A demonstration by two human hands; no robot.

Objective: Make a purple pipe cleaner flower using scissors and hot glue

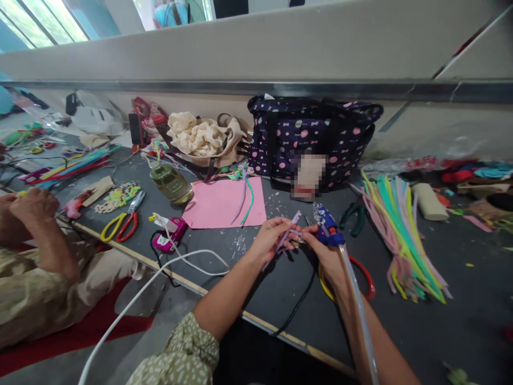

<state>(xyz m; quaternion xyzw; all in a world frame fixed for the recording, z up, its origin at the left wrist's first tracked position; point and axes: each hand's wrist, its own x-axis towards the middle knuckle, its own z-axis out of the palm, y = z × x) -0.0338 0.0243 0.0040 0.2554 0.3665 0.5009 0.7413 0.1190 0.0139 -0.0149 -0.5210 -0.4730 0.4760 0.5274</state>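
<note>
Near the table's front edge, my left hand (270, 239) is closed around a thin purple pipe cleaner (283, 240). The fingertips of my right hand (317, 245) pinch the same purple piece from the right. A blue glue gun (331, 231) with a small red light is at the back of my right hand; whether the hand supports it cannot be made out. From it a long clear glue stick (356, 302) runs over my right forearm. Under that wrist show the red and yellow handles of scissors (369, 278), partly hidden.
To the right lie a bundle of coloured pipe cleaners (404, 235) and dark green pliers (352, 218). Behind are a pink sheet (224, 203), a glass bottle (170, 183) and a patterned bag (308, 133). Leftward are scissors (126, 219), a white cable (148, 283) and another person's hands (34, 211).
</note>
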